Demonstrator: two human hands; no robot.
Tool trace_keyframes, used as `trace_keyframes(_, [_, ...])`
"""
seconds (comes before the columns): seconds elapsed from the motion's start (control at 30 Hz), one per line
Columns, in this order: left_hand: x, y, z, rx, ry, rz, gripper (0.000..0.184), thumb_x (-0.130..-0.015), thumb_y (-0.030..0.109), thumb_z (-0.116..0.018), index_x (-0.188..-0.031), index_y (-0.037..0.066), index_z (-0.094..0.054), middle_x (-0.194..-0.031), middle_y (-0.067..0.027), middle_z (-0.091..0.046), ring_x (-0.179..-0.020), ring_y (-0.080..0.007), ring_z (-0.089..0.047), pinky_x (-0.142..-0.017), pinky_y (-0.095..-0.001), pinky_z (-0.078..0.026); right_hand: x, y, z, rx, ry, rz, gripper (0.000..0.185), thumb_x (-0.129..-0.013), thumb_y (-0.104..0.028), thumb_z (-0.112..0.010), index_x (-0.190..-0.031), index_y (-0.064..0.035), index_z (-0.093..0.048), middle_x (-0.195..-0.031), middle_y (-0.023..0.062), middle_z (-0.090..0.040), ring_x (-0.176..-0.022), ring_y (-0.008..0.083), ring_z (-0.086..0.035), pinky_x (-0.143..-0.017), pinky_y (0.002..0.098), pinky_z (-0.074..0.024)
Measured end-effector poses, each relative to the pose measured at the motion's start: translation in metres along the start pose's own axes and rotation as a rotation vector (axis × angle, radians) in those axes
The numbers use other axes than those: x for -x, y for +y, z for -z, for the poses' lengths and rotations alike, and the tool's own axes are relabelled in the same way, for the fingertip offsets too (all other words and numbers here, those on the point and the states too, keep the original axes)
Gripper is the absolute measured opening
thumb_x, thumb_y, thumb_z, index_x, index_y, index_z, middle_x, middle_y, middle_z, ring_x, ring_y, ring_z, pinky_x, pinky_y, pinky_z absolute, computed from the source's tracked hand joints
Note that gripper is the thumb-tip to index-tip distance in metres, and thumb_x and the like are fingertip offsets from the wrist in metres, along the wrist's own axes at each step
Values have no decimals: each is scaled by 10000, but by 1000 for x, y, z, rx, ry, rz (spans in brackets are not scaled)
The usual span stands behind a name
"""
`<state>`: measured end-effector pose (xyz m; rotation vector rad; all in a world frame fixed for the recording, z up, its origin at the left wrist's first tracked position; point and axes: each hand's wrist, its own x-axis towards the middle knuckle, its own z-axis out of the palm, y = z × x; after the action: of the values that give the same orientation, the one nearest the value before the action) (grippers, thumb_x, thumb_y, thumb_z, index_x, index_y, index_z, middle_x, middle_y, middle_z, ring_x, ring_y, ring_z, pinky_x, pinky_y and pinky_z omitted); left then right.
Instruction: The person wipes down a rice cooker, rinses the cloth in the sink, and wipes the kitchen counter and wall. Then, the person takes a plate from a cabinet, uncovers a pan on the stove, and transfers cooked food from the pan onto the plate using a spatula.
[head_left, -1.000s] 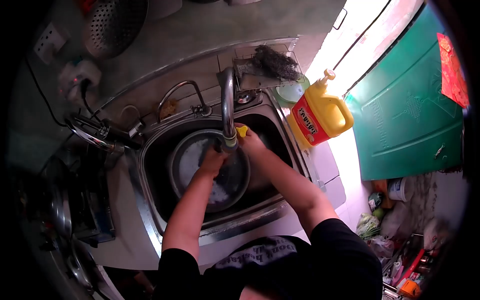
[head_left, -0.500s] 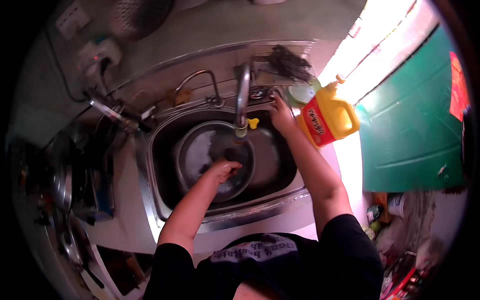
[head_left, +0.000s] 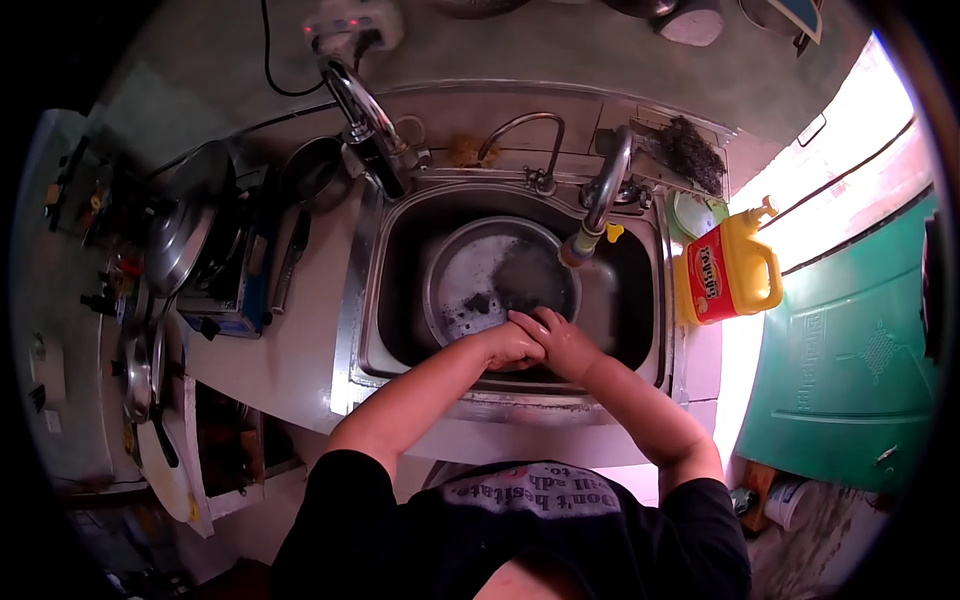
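Note:
Soapy water with dark bits fills a round metal basin (head_left: 433, 300) inside a steel sink (head_left: 620, 340). Over the basin's near edge, my left hand (head_left: 508, 347) and my right hand (head_left: 565, 345) are pressed together. The right hand's fingers wrap across the back of the left. My left hand looks curled closed; its fingertips and anything in them are hidden. Beyond the hands, a curved faucet (head_left: 606, 190) with a yellow tab (head_left: 614, 233) reaches over the basin's right side.
A yellow jug (head_left: 745, 270) with a red label stands right of the sink, beside a green panel (head_left: 850, 370). A thin curved tap (head_left: 552, 140) and a tall chrome faucet (head_left: 365, 110) rise behind it. Left are a stove (head_left: 235, 295), a lidded pan (head_left: 180, 245) and a knife (head_left: 292, 260).
My right hand has left the faucet handle area and come down to my left hand. My left hand has moved back to the basin's near edge. The view has shifted left.

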<state>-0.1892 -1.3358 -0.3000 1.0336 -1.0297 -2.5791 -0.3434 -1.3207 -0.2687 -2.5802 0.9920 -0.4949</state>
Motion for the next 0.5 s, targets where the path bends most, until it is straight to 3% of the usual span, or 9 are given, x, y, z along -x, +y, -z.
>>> trace_keyframes(0.07, [6,7,-12,-195,99,2,128,-685,58,-568,-811,51,-550,-692,-72,-578,-602,-147,-545,-474,-255,-404,-8,-5,7,210,-280,-168,558,-714,-173,-557,-1227,-95,-352,-1029,168,-510,-804,326,-564,-661,375,-488])
trace_keyframes(0.1, [5,6,-19,-675,368,-145,127,-701,88,-556,-819,43,-545,-725,-121,-589,-636,-196,-575,-490,-303,-427,-14,-1,-6,255,-330,-272,428,-737,-166,-527,-1146,-95,-420,-882,166,-574,-769,293,-591,-607,367,-489])
trace_keyframes(0.13, [5,5,-23,-1154,639,-294,139,-717,119,-543,-827,35,-540,-757,-169,-601,-669,-244,-606,-506,-352,-450,-21,-3,-5,259,-330,-267,428,-737,-166,-527,-1146,-95,-420,-882,166,-574,-769,293,-591,-607,367,-489])
trace_keyframes(0.23, [16,8,-21,-1316,764,-254,179,-804,176,-431,-856,20,-502,-763,-186,-601,-691,-321,-591,-570,-413,-450,-31,-2,-12,116,-395,-457,312,-753,-156,-507,-1046,-53,-484,-819,191,-590,-806,281,-594,-621,372,-481])
trace_keyframes(0.27, [19,7,-21,-1395,822,-227,221,-848,204,-374,-871,13,-484,-766,-194,-600,-701,-360,-584,-603,-444,-449,-29,7,-35,-36,-404,-368,287,-748,-148,-516,-1009,-30,-504,-815,202,-591,-807,271,-596,-617,366,-476])
trace_keyframes(0.33, [20,-1,-14,-1506,779,-292,202,-842,201,-377,-870,26,-475,-746,-180,-600,-685,-344,-588,-577,-436,-456,-26,-3,-37,-179,-409,-286,265,-743,-141,-526,-972,-7,-523,-811,213,-592,-808,261,-597,-614,360,-471])
trace_keyframes(0.4, [23,-9,-4,-1728,704,-400,166,-832,196,-381,-869,53,-457,-708,-152,-600,-651,-312,-598,-526,-419,-470,-18,-24,-30,-765,-277,-736,227,-728,-125,-545,-895,29,-544,-803,184,-599,-782,259,-591,-621,332,-463])
trace_keyframes(0.43, [25,-13,-1,-1817,725,-513,138,-782,189,-442,-858,75,-456,-671,-108,-587,-606,-267,-598,-489,-389,-471,-15,-34,-29,-1030,-191,-910,142,-712,-90,-546,-812,10,-546,-678,119,-567,-611,208,-559,-493,305,-433])
trace_keyframes(0.5, [29,-16,4,-1856,690,-591,148,-755,190,-467,-852,79,-455,-660,-87,-574,-589,-253,-593,-484,-375,-469,-10,-40,-31,-1209,-196,-975,87,-704,-73,-536,-760,-7,-529,-621,82,-520,-527,175,-500,-426,289,-379])
